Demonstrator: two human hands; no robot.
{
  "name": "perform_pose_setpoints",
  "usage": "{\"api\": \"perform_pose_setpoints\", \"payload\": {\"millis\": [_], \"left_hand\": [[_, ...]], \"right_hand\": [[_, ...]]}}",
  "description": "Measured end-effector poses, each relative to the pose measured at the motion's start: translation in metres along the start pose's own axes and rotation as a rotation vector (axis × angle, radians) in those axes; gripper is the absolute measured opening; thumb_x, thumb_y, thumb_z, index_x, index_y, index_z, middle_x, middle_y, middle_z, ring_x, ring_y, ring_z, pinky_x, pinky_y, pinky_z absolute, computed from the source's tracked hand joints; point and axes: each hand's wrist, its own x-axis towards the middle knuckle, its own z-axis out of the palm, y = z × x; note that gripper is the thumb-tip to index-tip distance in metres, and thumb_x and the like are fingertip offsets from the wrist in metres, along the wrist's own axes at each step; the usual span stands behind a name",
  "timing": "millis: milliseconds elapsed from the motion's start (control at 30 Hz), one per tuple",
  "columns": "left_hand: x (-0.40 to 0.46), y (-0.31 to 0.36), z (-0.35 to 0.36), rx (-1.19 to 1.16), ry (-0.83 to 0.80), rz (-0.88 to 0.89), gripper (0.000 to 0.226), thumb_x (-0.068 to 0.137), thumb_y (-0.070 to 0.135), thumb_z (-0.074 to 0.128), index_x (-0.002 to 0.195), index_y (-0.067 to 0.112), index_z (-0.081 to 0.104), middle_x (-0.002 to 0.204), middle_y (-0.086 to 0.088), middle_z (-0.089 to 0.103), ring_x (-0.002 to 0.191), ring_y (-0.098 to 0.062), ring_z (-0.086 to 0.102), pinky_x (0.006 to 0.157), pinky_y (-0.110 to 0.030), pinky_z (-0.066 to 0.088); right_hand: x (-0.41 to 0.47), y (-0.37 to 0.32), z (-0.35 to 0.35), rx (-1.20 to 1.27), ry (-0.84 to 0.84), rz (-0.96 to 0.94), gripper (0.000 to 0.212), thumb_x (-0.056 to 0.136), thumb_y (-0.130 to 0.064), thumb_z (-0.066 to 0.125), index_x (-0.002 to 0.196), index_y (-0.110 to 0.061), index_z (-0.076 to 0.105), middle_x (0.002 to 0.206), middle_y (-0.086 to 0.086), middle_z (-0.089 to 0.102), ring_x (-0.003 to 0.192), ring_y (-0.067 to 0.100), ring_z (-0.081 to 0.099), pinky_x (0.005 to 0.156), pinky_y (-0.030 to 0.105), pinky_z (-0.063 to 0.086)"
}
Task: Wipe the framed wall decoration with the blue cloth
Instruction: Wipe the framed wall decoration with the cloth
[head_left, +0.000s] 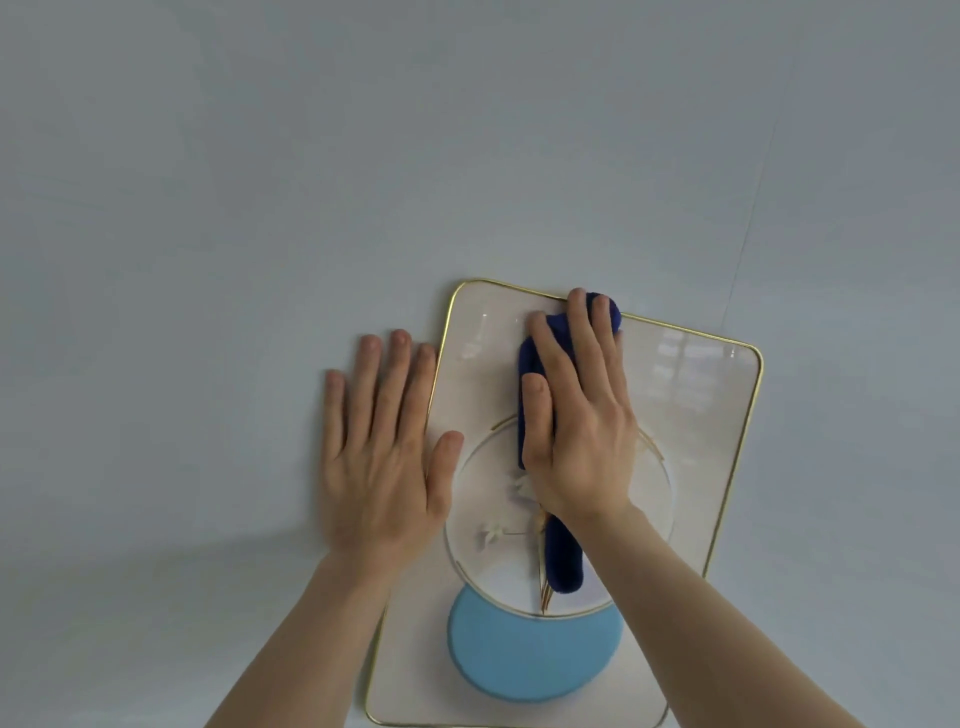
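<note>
The framed wall decoration (696, 415) hangs on the wall, a glazed cream panel with a thin gold rim, a pale circle in the middle and a light blue disc at the bottom. My right hand (576, 415) presses the dark blue cloth (563, 564) flat against the upper middle of the glass; cloth shows above my fingertips and below my wrist. My left hand (379, 452) lies flat, fingers spread, on the wall at the frame's left edge, its thumb over the rim.
A plain pale grey-blue wall (260, 182) surrounds the frame on every side. A faint vertical seam (753, 197) runs down the wall at the upper right.
</note>
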Motion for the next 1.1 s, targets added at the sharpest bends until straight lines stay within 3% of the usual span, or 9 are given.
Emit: {"api": "perform_pose_setpoints", "payload": {"millis": [233, 500, 700, 1100], "left_hand": [[-0.002, -0.001, 0.005, -0.073, 0.092, 0.017, 0.070, 0.104, 0.049, 0.006, 0.161, 0.012, 0.023, 0.171, -0.007, 0.020, 0.160, -0.024, 0.013, 0.130, -0.051, 0.012], [-0.002, -0.001, 0.004, -0.123, 0.111, 0.016, 0.071, 0.104, 0.048, 0.007, 0.160, 0.008, 0.026, 0.170, -0.007, 0.023, 0.159, -0.023, 0.017, 0.131, -0.048, 0.011], [-0.001, -0.001, 0.003, -0.119, 0.102, 0.004, 0.071, 0.104, 0.046, 0.007, 0.160, 0.006, 0.025, 0.170, -0.009, 0.024, 0.159, -0.022, 0.017, 0.130, -0.048, 0.013], [-0.003, -0.005, 0.000, -0.035, 0.045, 0.081, 0.077, 0.101, 0.057, 0.007, 0.162, 0.012, 0.020, 0.171, -0.011, 0.018, 0.160, -0.028, 0.011, 0.130, -0.053, 0.009]], "right_hand": [[0.010, -0.033, 0.027, 0.038, -0.048, -0.129, 0.039, 0.107, -0.014, 0.044, 0.141, -0.005, 0.059, 0.160, 0.020, 0.043, 0.155, 0.035, 0.031, 0.119, 0.055, 0.040], [0.013, -0.030, 0.022, 0.044, -0.124, -0.208, 0.044, 0.109, -0.017, 0.044, 0.150, -0.001, 0.045, 0.161, 0.016, 0.042, 0.156, 0.030, 0.031, 0.123, 0.053, 0.035], [-0.013, -0.031, 0.029, 0.114, -0.110, -0.289, 0.038, 0.103, -0.006, 0.060, 0.140, -0.003, 0.059, 0.152, 0.015, 0.055, 0.150, 0.028, 0.043, 0.120, 0.053, 0.040], [-0.044, -0.026, 0.029, 0.225, -0.090, -0.211, 0.040, 0.093, 0.001, 0.073, 0.132, -0.005, 0.067, 0.145, 0.014, 0.062, 0.146, 0.029, 0.049, 0.119, 0.056, 0.042]]}}
